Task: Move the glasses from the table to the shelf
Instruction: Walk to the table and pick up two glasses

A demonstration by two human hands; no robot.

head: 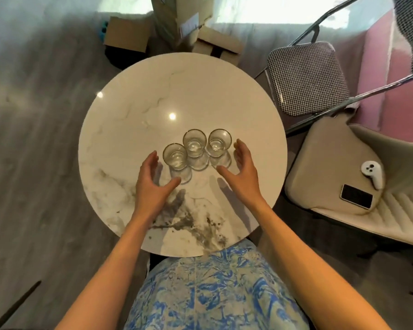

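Observation:
Three clear drinking glasses stand upright close together on the round marble table [129,129]: a left glass [176,156], a middle glass [194,145] and a right glass [219,143]. My left hand [153,182] is open just left of the left glass, fingers curved around it, thumb near its base. My right hand [242,169] is open beside the right glass, fingers spread, thumb reaching under it. Neither hand clearly grips a glass. No shelf is in view.
A houndstooth folding chair [306,78] stands at the table's right back. A beige cushioned seat [329,167] at right carries a phone [356,196] and a white controller [373,173]. Cardboard boxes [129,34] sit on the floor behind the table.

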